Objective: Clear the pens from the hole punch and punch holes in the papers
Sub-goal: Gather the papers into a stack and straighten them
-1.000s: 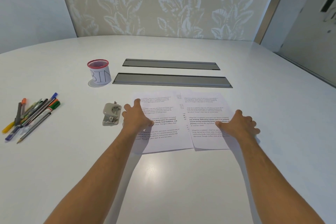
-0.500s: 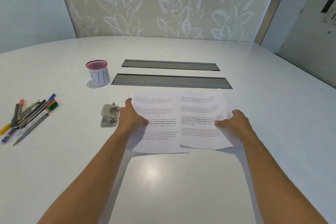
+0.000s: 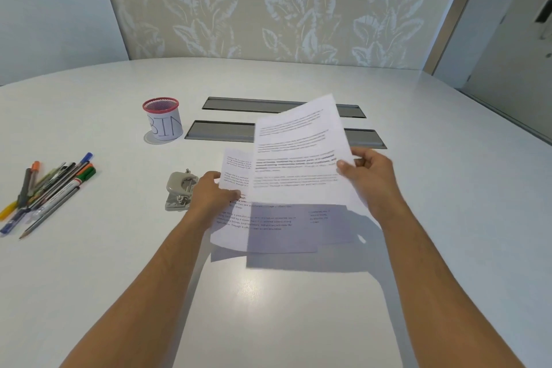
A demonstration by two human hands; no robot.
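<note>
Filling most of the frame, a glossy white table (image 3: 89, 293) meets leaf-patterned wallpaper (image 3: 268, 3) at the top. The right hand (image 3: 369, 176) has its grip pinched on a lifted printed sheet (image 3: 298, 152), mid-frame; the left hand (image 3: 212, 193) presses flat, fingers apart, on another sheet (image 3: 257, 227), just beside the hole punch (image 3: 179, 191). Pens (image 3: 50, 188) lie far left, a "BIN" cup (image 3: 163, 119) and two grey cable hatches (image 3: 221, 131) behind.

A single view is given — worn on the head, wide-angle, aimed forward and down over the white worktop (image 3: 298, 293). Both forearms are seen reaching in from the bottom edge, close to the lens. The patterned wall (image 3: 268, 3) is taken in at the far side — no second view is offered.
</note>
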